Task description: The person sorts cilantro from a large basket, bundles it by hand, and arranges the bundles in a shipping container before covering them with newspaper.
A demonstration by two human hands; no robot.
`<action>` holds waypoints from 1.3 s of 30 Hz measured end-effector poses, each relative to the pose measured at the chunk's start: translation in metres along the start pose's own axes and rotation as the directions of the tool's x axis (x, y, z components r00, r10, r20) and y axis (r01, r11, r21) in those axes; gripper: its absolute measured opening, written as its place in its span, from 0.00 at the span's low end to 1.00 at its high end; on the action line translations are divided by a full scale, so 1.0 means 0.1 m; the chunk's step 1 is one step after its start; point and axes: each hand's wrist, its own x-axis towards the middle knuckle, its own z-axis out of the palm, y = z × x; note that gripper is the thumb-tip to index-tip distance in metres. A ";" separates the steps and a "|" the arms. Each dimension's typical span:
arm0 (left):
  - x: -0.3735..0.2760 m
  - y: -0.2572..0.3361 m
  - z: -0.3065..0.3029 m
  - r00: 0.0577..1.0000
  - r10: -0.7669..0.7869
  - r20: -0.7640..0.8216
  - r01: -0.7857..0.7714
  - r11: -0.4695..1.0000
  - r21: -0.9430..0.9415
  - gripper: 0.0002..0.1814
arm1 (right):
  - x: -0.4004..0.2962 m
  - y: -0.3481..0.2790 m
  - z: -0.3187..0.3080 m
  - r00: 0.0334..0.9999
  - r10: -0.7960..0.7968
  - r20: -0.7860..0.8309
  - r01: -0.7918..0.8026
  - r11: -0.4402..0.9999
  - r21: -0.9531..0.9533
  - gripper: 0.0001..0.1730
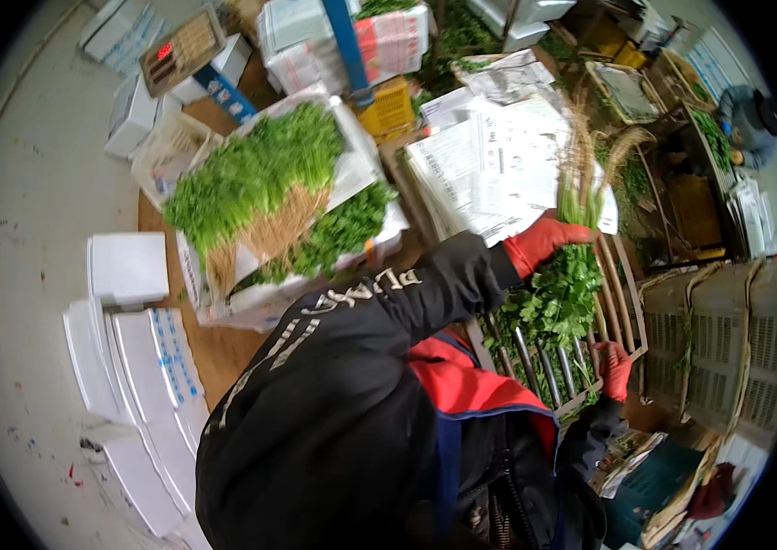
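My left hand (545, 242), in a red glove, is closed around the stems of a bunch of leafy greens with roots (564, 289), which look like celery or coriander. Its long pale roots point away from me, and its leaves hang over a slatted metal rack (548, 371). By the rack's right corner is my right hand (615, 370), also red-gloved, with fingers bent. Whether it pinches a stem or the rack cannot be made out. Printed paper sheets (498, 158) lie in a stack beyond my left hand.
A white foam box (251, 309) at left carries rooted greens (258, 172). A scale display (182, 51) stands behind it. More foam boxes (129, 268) line the left floor. Roped plastic crates (711, 330) stand at right. A person (749, 127) is at far right.
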 end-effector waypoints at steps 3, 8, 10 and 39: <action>-0.27 0.21 -0.11 0.998 0.052 -0.040 -0.052 0.999 0.013 0.18 | 0.09 0.23 -0.37 0.884 0.381 -0.271 -0.466 0.764 -0.446 0.15; -0.76 0.24 -0.56 0.972 -0.007 -0.233 0.013 1.000 0.025 0.18 | -0.02 -1.69 1.05 0.948 -0.320 0.000 0.312 0.926 -0.212 0.26; -0.91 0.51 -0.53 0.931 -0.041 -0.362 0.040 0.999 -0.009 0.20 | -0.06 -2.29 1.81 0.882 -0.411 0.230 0.445 0.888 -0.119 0.35; -2.34 0.53 -3.27 0.966 0.234 -0.111 0.158 -0.192 0.969 0.18 | 2.40 -2.95 6.21 -0.451 -0.349 0.822 0.784 -0.595 0.178 0.08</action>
